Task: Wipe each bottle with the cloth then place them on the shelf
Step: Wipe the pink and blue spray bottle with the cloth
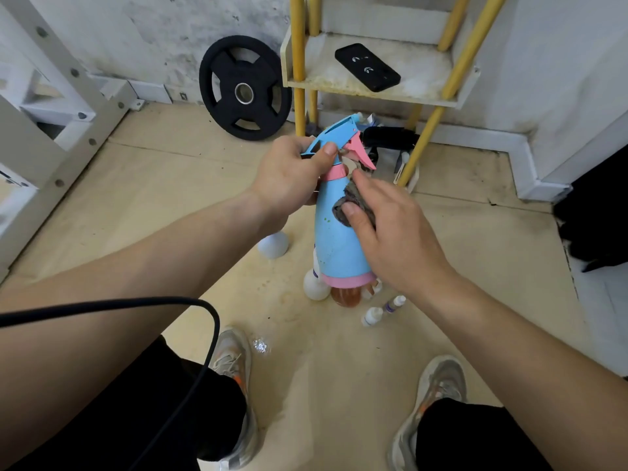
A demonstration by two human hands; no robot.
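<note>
A light-blue spray bottle (334, 246) with pink trigger, collar and base ring is held up over the floor. My left hand (289, 176) grips its blue spray head from the left. My right hand (390, 232) presses a grey cloth (353, 207) against the upper right side of the bottle body. Below it on the floor stand a white bottle (314, 285), an orange bottle (346, 297), a white round-topped bottle (273, 244) and small white bottles (372, 316). The yellow-legged shelf (424, 68) is straight ahead.
A black phone (367, 67) lies on the shelf board. A black weight plate (244, 88) leans on the wall to the left. Dark items sit under the shelf (390, 137). White frame at left, black object at right (598, 215). My shoes (234, 358) and a black cable (204, 334) are near.
</note>
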